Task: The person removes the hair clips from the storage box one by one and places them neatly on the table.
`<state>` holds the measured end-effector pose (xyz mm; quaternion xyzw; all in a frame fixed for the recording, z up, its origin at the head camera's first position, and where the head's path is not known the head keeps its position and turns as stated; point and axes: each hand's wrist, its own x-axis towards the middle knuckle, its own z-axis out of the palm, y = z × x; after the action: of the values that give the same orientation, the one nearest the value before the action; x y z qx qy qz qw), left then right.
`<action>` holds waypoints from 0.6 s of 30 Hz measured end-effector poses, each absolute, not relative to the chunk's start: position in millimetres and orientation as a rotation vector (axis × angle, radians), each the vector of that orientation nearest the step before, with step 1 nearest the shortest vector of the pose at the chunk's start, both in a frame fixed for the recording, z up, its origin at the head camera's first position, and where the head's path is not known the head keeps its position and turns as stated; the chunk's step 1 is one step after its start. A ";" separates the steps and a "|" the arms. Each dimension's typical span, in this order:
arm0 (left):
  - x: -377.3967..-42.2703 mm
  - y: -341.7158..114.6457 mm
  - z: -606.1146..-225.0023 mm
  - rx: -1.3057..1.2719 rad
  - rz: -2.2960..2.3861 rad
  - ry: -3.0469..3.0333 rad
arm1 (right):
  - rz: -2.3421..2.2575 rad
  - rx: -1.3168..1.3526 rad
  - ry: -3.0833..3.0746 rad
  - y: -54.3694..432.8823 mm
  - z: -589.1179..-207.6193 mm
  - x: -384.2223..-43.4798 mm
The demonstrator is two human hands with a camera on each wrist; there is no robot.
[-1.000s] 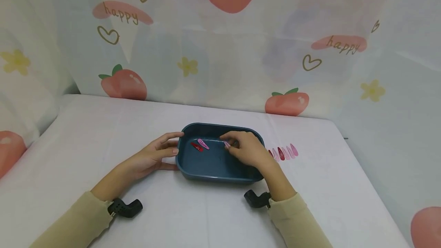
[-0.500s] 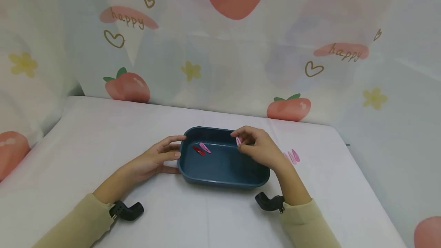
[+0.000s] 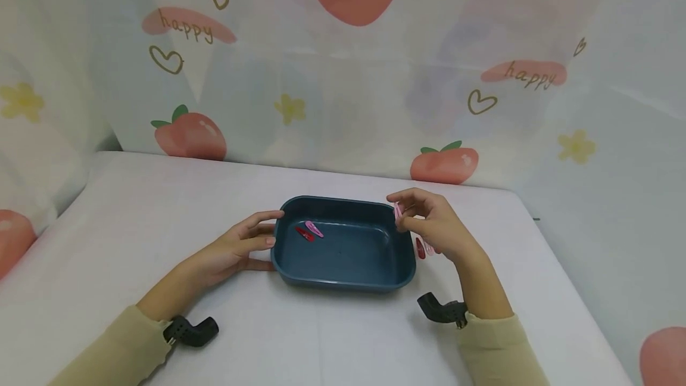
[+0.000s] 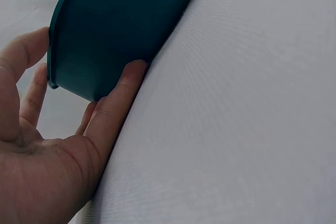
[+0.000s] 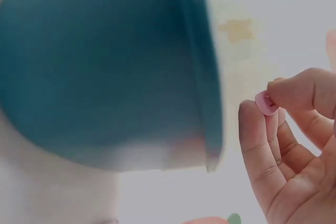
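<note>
A dark blue rectangular plastic tray (image 3: 343, 255) stands on the white-covered table. Inside it, toward the left, lie a pink snap hair clip (image 3: 314, 229) and a red snap hair clip (image 3: 305, 233). My left hand (image 3: 230, 252) touches the tray's left end, its fingers spread and mostly straight along the rim and outer wall. Over the tray's right rim is my right hand (image 3: 436, 222), thumb and forefinger pinching a pink snap hair clip (image 5: 267, 104). Just outside that rim, another red clip (image 3: 420, 248) and pink ones (image 3: 429, 248) lie partly hidden below the hand.
White cloth covers the table (image 3: 161, 195). Behind it hangs a curtain (image 3: 343, 94) printed with fruit, hearts and flowers. Each wrist wears a small black camera, such as the left one (image 3: 191, 330).
My right hand has moved right, from above the tray's interior to its right rim, carrying the pink hair clip. The left hand stays on the tray's left end.
</note>
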<state>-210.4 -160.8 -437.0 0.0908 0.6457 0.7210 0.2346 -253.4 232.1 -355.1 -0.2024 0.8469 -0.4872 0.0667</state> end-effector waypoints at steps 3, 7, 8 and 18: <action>-210.1 -160.9 -436.4 0.250 1.980 1.774 | -1.469 -0.598 2.578 240.2 -353.5 -255.8; -210.0 -160.5 -435.2 0.243 1.971 1.787 | -1.473 -0.569 2.625 251.6 -353.4 -259.0; -210.1 -160.4 -435.0 0.240 1.970 1.787 | -1.478 -0.562 2.635 254.3 -353.4 -259.5; -209.5 -159.7 -434.9 0.239 1.971 1.780 | -1.546 -0.473 2.668 280.6 -355.1 -263.4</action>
<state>-209.5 -159.7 -434.9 0.0872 0.6488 0.7183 0.2354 -263.4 280.6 -355.1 -0.1515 0.8552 -0.4956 0.0109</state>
